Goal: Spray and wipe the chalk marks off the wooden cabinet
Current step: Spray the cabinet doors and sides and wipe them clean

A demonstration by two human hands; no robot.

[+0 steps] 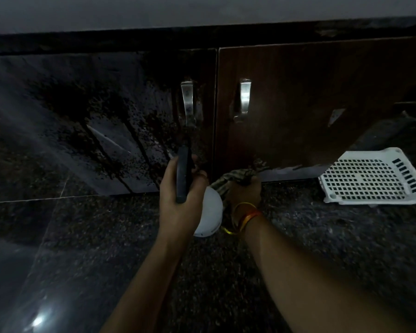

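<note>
A dark wooden cabinet has two doors with metal handles. The left door [111, 121] is wet, with spray drops and dark runs down it. The right door [310, 104] carries whitish marks [296, 168] along its bottom edge. My left hand [180, 193] grips a spray bottle by its dark trigger head [183, 174]; the white body [210, 212] shows below my palm, nozzle toward the left door. My right hand [244, 191] holds a patterned cloth [235, 176] bunched against the right door's lower left corner.
A white perforated plastic tray [370, 179] lies on the floor against the right door's bottom. The floor is dark speckled stone [202, 272] with a glossy reflective patch at the lower left. A dark countertop edge [154, 37] runs above the doors.
</note>
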